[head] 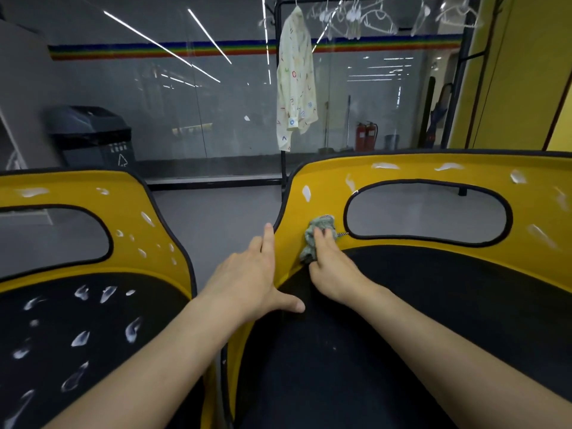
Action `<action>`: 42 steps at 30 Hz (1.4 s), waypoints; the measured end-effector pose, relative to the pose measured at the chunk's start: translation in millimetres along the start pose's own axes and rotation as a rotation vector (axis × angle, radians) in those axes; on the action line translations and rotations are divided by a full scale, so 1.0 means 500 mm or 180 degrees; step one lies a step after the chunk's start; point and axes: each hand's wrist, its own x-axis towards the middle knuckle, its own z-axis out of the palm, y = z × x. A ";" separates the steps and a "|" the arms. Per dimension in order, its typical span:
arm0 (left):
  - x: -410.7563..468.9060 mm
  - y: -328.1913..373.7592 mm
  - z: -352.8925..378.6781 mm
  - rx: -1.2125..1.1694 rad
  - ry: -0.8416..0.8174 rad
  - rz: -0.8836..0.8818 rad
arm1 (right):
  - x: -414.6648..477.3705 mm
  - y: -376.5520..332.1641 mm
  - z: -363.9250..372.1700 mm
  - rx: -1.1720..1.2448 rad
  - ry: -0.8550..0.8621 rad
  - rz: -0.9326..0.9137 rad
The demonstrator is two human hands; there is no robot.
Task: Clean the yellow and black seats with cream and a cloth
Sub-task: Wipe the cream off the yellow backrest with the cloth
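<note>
Left hand [250, 280] lies flat, fingers straight, on the right seat [433, 305]'s outer edge, beside the open gap between seats. Right hand [332, 270] grips the cloth [320, 227] near the cutout rim [346, 218].

Barely anything to read here: the dark bin [93, 134] has a white triangle arrow sign and tiny unreadable print, and the hanging shirt [297, 82] has scattered colourful letter shapes.

The left seat [93, 320] stands just beside the right seat [418, 305], on its left. Cream dabs [385, 165] lie on the right seat's backrest. The right hand [335, 274] holds the cloth [320, 226] against that backrest, and the left hand [247, 280] rests on the seat's left edge. Behind the right seat stands a clothes rack [277, 88] with a shirt [297, 82] hanging on it. A bin [93, 134] sits farther behind, to its left.
</note>
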 end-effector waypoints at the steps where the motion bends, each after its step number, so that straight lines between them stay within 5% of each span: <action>1: -0.001 0.001 0.000 0.0007 0.0022 0.0035 | -0.011 -0.006 0.011 -0.0007 -0.0129 -0.0151; 12: 0.000 0.006 -0.006 0.0025 -0.0050 0.0043 | 0.009 0.036 0.010 -0.0192 0.0055 -0.0424; 18: 0.003 0.002 -0.005 -0.0143 -0.0111 0.0038 | 0.048 -0.038 -0.062 0.0152 0.0754 -0.0847; 26: 0.002 -0.001 -0.002 -0.0150 -0.0059 0.0092 | 0.006 -0.005 -0.015 0.0049 0.0131 -0.0361; 33: 0.000 -0.001 -0.004 -0.0209 -0.0079 0.0060 | 0.062 -0.039 -0.042 0.0308 0.0678 -0.0605; 39: 0.002 -0.001 0.001 -0.0300 -0.0043 0.0128 | 0.002 0.003 0.012 0.0396 -0.0099 -0.0236; 42: 0.004 0.000 0.001 -0.0316 -0.0038 0.0124 | 0.027 -0.020 -0.016 0.0490 0.0147 -0.0278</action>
